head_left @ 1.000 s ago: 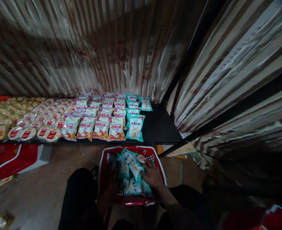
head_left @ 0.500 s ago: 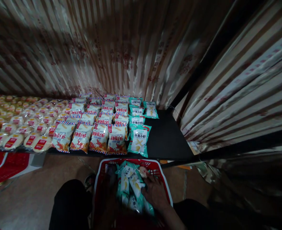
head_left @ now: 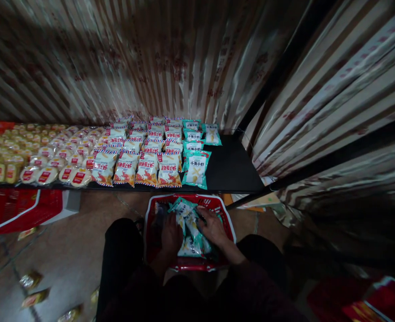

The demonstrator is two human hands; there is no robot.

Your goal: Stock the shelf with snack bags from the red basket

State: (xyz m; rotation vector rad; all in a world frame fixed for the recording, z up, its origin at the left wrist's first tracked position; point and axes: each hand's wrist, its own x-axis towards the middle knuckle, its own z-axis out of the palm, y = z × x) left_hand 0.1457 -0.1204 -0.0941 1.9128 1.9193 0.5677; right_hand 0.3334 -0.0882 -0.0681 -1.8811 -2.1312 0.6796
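In front of me stands a red shopping basket with a pale rim, holding several green-and-white snack bags. My left hand reaches into its left half against the edge of the bags; its fingers are dim and partly hidden, so whether they grip one is unclear. My right hand lies at the right side of the same bags, fingers and thumb apart with a dark gap between them, touching a bag. A dark package is at the basket's left side.
Beyond the basket runs a black shelf bearing matching green snack bags, rows of red-and-white striped snack bags and wrapped round cakes. Striped curtains hang behind and right. Small wrapped packets lie on the floor.
My view has shifted, so shelf and basket appear higher. My left hand, hardly visible before in the dark, now shows at the left of the bags. My right hand stays at their right side.
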